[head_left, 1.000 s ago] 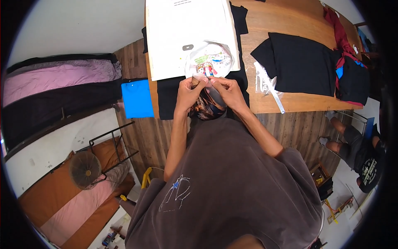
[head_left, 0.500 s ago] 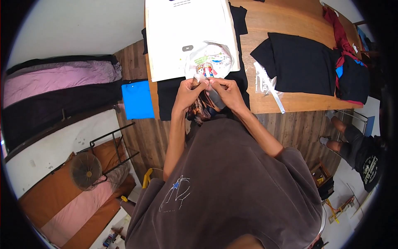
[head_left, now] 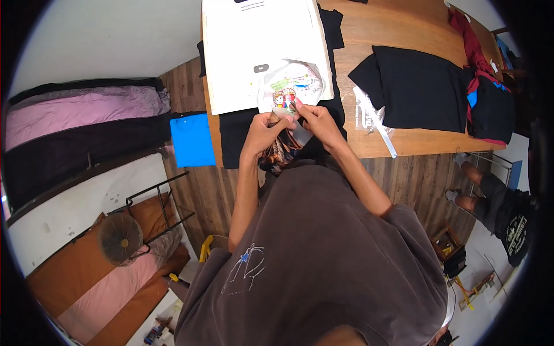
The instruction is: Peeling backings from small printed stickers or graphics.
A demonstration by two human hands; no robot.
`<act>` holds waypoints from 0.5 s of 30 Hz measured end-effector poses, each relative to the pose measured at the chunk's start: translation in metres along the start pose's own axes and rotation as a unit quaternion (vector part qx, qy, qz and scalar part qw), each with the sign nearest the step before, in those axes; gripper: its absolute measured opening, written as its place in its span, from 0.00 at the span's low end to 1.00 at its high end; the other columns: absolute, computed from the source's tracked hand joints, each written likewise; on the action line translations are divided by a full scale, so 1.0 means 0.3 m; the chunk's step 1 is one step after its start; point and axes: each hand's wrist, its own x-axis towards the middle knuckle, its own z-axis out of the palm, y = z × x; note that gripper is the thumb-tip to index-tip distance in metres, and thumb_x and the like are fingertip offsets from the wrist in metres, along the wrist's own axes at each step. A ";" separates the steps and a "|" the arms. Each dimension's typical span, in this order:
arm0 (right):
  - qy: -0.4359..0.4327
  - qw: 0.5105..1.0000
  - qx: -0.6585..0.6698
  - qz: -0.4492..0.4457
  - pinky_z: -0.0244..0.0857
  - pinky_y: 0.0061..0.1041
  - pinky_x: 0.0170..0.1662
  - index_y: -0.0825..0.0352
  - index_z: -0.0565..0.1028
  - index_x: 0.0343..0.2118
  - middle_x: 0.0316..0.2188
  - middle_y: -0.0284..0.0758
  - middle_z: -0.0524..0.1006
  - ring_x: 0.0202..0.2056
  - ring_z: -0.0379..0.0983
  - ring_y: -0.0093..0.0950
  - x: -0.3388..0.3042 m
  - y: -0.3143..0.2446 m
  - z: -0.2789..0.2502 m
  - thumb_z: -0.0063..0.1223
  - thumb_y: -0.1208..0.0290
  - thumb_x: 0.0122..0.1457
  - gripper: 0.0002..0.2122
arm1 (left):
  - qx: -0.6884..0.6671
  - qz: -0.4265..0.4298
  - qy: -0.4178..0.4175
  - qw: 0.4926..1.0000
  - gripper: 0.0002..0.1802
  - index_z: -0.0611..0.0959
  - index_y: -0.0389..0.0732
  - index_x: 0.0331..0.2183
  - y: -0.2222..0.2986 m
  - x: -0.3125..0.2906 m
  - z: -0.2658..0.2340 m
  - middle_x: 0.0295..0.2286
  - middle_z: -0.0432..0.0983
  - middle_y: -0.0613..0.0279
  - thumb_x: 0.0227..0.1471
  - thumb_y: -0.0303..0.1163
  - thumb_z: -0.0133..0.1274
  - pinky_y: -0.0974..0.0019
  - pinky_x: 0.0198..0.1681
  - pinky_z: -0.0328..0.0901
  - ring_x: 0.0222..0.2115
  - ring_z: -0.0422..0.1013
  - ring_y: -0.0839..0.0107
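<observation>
At the front edge of a large white flat-topped unit point(head_left: 231, 52), my hands are close together. A roundish, translucent printed film point(head_left: 306, 86) with small coloured cartoon figures lies over the unit's near corner. My left hand point(head_left: 264, 131) pinches the film's near edge between thumb and fingers. My right hand point(head_left: 320, 124) is closed in a pinch too, its index finger and thumb at the film beside the figures. Below both hands hangs a brown patterned cloth point(head_left: 278, 154), against my dark shirt. Black fabric point(head_left: 236, 138) lies under the unit.
On the wooden table point(head_left: 398, 23) to the right lie a folded black T-shirt point(head_left: 424, 86), a clear plastic bag point(head_left: 365, 112) and a dark red garment point(head_left: 470, 43). A blue folded cloth point(head_left: 192, 138) sits left. A fan point(head_left: 120, 239) stands lower left; another person's legs point(head_left: 470, 193) show right.
My right hand has moved slightly up and right, its index finger further onto the printed film. The grey film strip seen between my hands is now mostly hidden. My left hand has barely moved.
</observation>
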 end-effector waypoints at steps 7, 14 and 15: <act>-0.021 0.999 -0.014 -0.031 0.63 0.15 0.30 0.70 0.79 0.44 0.24 0.30 0.77 0.25 0.67 0.11 -0.056 -0.098 -0.001 0.49 0.63 0.64 0.15 | 0.021 0.039 0.009 0.999 0.12 0.83 0.30 0.35 0.014 -0.002 -0.004 0.29 0.82 0.59 0.55 0.31 0.57 0.75 0.34 0.68 0.28 0.74 0.80; -0.062 0.992 -0.072 -0.081 0.68 0.17 0.39 0.73 0.77 0.47 0.35 0.36 0.80 0.37 0.74 0.16 -0.064 -0.063 -0.031 0.55 0.69 0.62 0.14 | 0.017 0.062 0.037 0.997 0.09 0.84 0.31 0.33 0.034 -0.003 0.010 0.28 0.82 0.61 0.54 0.28 0.57 0.75 0.35 0.68 0.29 0.74 0.81; -0.061 0.992 -0.072 -0.081 0.68 0.17 0.39 0.73 0.77 0.47 0.35 0.36 0.80 0.37 0.74 0.16 -0.066 -0.067 -0.028 0.55 0.69 0.62 0.14 | 0.011 0.068 0.044 0.997 0.09 0.84 0.31 0.33 0.035 -0.002 0.012 0.27 0.82 0.62 0.54 0.28 0.57 0.75 0.35 0.68 0.29 0.74 0.81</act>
